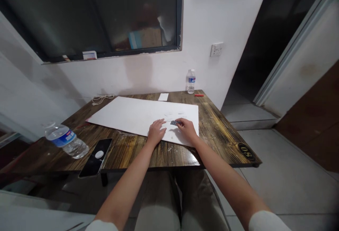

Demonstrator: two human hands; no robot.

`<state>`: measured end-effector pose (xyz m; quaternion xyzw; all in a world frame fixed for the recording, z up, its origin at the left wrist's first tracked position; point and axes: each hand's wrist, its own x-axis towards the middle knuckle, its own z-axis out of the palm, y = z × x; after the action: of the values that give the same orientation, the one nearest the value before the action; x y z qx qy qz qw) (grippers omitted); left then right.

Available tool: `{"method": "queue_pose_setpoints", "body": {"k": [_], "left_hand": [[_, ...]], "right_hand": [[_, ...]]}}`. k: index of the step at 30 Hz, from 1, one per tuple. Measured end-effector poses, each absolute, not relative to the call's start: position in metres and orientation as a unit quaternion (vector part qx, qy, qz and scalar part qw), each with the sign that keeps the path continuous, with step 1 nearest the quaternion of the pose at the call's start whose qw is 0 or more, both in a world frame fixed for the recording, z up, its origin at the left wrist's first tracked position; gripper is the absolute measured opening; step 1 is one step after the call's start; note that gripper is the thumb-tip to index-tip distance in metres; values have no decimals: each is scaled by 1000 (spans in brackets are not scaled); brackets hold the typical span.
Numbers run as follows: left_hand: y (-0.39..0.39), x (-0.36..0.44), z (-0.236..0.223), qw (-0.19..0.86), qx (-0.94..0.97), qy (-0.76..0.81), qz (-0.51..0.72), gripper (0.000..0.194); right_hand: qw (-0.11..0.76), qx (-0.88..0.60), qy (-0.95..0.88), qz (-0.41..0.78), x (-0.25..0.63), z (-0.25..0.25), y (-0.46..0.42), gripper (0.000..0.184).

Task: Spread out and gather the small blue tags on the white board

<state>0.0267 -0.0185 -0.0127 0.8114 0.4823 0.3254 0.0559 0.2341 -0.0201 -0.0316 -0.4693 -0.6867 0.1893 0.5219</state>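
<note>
A large white board (127,112) lies flat on the wooden table, with faint dark marks near its right end. My left hand (156,131) rests on the board near its front edge, fingers apart and holding nothing. Just right of it, my right hand (186,128) pinches a small dark block with light markings (174,123) between thumb and fingers. The block is on or just above the board; which one I cannot tell. Tiny crumbs lie around the board's front edge.
A water bottle (66,141) and a phone (95,157) with a white disc on it are at the left. Behind the board are a cable (102,99), a white card (163,97), a second bottle (190,82) and a red pen-like stick (199,95). A wall backs the table.
</note>
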Motion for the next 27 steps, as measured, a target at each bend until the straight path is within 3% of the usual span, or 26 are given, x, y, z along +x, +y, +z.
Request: {"method": "queue_pose_setpoints", "body": {"k": [4,12,18,27], "left_hand": [[-19,29,-16,63,810,530,243,46],[-32,25,-13,44,839,503,201,43],[-40,12,-2,15,889,432,152,61],[-37,5,0,60,941,281,177,14]], "right_hand": [[486,-497,-694,191,235,-32,-20,19],[429,-523,-724,139,237,-37,-18,21],[428,-535,-710,161,237,-35,-18,23],[431,-525,-707,199,236,-30,-20,25]]}}
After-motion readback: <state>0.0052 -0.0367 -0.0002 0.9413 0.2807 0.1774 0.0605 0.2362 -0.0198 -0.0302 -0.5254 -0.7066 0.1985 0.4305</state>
